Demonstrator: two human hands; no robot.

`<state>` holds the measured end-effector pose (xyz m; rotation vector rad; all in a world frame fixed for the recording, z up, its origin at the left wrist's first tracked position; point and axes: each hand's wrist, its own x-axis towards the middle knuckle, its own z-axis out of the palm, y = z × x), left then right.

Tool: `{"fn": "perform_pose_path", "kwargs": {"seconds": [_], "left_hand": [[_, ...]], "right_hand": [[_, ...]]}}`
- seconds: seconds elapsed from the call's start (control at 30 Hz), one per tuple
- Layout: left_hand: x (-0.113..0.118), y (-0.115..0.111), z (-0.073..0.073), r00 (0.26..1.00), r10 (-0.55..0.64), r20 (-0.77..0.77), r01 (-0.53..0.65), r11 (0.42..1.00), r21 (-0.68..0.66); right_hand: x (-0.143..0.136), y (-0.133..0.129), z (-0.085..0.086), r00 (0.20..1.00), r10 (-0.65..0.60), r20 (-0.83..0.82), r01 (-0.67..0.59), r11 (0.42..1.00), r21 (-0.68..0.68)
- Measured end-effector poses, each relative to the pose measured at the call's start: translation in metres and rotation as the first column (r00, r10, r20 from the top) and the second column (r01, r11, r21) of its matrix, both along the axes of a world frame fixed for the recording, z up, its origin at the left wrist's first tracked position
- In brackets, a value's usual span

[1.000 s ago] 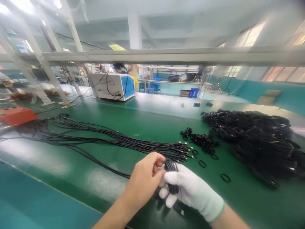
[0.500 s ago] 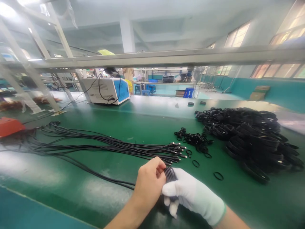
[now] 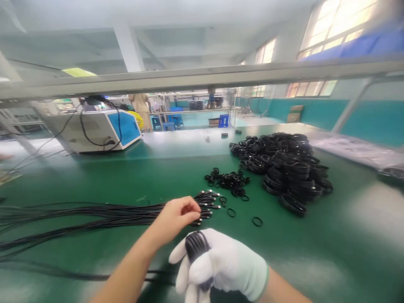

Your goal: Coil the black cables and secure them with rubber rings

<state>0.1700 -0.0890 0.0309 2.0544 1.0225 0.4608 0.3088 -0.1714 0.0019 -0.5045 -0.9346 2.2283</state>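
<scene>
My right hand, in a white glove, is closed around a coiled black cable near the bottom of the view. Two cable strands run leftward from near it. My bare left hand is above and left of the coil, apart from it, with thumb and fingers curved and a small gap between them; I see nothing in them. It hovers over or beside the connector ends of a bundle of straight black cables, hiding part of them. Metal-tipped connectors show just beyond its fingers.
Small black rings lie in a pile, with loose rings nearer me. A large heap of coiled black cables sits to the right. A white and blue machine stands at the back left. A metal bar crosses above the green table.
My left hand has left the coil and moved up and left to the cable ends. My right hand still holds the coil, now lower. The view has turned right.
</scene>
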Motion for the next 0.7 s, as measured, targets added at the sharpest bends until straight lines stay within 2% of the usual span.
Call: {"fn": "perform_pose_path", "kwargs": {"seconds": [0.07, 0.17, 0.27, 0.33, 0.4, 0.43, 0.5, 0.53, 0.57, 0.6, 0.7], "left_hand": [[0.031, 0.009, -0.015, 0.998, -0.026, -0.049, 0.031, 0.994, 0.106], [0.079, 0.013, -0.042, 0.994, -0.086, -0.067, 0.093, 0.988, 0.123], [0.102, 0.016, -0.055, 0.995, -0.082, -0.056, 0.088, 0.991, 0.098], [0.094, 0.021, -0.051, 0.999, -0.033, -0.023, 0.034, 0.998, 0.056], [0.07, 0.024, -0.04, 0.998, 0.046, 0.041, -0.046, 0.999, -0.005], [0.055, 0.022, -0.034, 0.993, 0.09, 0.082, -0.086, 0.995, -0.043], [0.025, 0.011, -0.021, 0.972, 0.165, 0.166, -0.145, 0.981, -0.128], [0.013, 0.003, -0.017, 0.96, 0.194, 0.203, -0.161, 0.972, -0.169], [0.004, -0.007, -0.015, 0.949, 0.213, 0.231, -0.167, 0.965, -0.204], [-0.001, -0.016, -0.015, 0.938, 0.227, 0.263, -0.163, 0.955, -0.246], [-0.003, -0.039, -0.021, 0.868, 0.291, 0.402, -0.109, 0.903, -0.416]], "right_hand": [[0.001, 0.0, 0.001, 0.999, 0.031, -0.026, -0.03, 0.999, 0.027], [0.002, 0.002, -0.003, 0.997, 0.002, -0.073, 0.002, 0.999, 0.052], [0.005, 0.003, -0.005, 0.992, -0.049, -0.119, 0.057, 0.996, 0.07], [0.007, 0.003, -0.001, 0.983, -0.136, -0.122, 0.146, 0.986, 0.08], [0.01, 0.003, 0.004, 0.944, -0.316, -0.089, 0.324, 0.942, 0.092], [0.011, 0.003, 0.007, 0.898, -0.437, -0.05, 0.44, 0.893, 0.099], [0.012, 0.007, 0.01, 0.74, -0.671, 0.056, 0.659, 0.739, 0.141], [0.012, 0.009, 0.009, 0.65, -0.751, 0.113, 0.731, 0.659, 0.174], [0.009, 0.011, 0.008, 0.58, -0.797, 0.168, 0.769, 0.603, 0.21], [0.006, 0.013, 0.006, 0.544, -0.811, 0.216, 0.774, 0.584, 0.245], [-0.007, 0.016, -0.002, 0.546, -0.777, 0.313, 0.709, 0.628, 0.322]]}}
